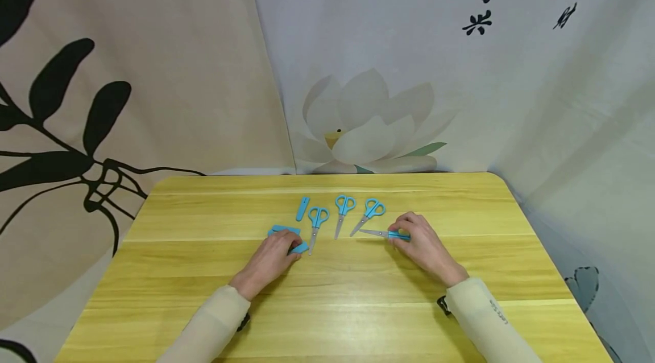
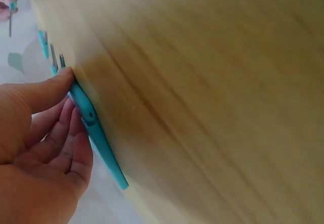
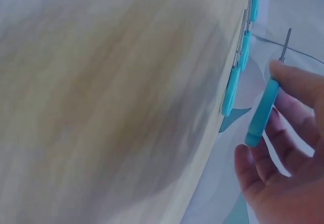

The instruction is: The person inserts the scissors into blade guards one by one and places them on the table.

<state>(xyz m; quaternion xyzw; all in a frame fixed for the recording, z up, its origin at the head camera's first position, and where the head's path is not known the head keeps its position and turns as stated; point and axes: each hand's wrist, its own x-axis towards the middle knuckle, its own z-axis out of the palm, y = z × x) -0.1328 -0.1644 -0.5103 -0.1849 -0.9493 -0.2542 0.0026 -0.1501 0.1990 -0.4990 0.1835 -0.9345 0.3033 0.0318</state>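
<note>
My right hand [image 1: 422, 243] pinches the blue handle of a small pair of scissors [image 1: 399, 235], held sideways with the metal blades toward the left. In the right wrist view, thumb and fingers grip that handle [image 3: 263, 112] just off the table. At the left, my left hand [image 1: 271, 260] pinches a flat blue scissors cover [image 1: 300, 248] low at the tabletop. More blue covers [image 1: 285, 229] lie beside its fingertips, partly hidden by the hand. Three other blue-handled scissors lie between the hands: left [image 1: 315, 223], middle [image 1: 345, 205] and right [image 1: 374, 208], blades toward me.
Another blue cover [image 1: 302, 209] lies by itself behind the left hand. The wooden table [image 1: 338, 317] has rounded back corners. Behind it hangs a pale cloth [image 1: 378, 21] with a printed flower, leaves and characters.
</note>
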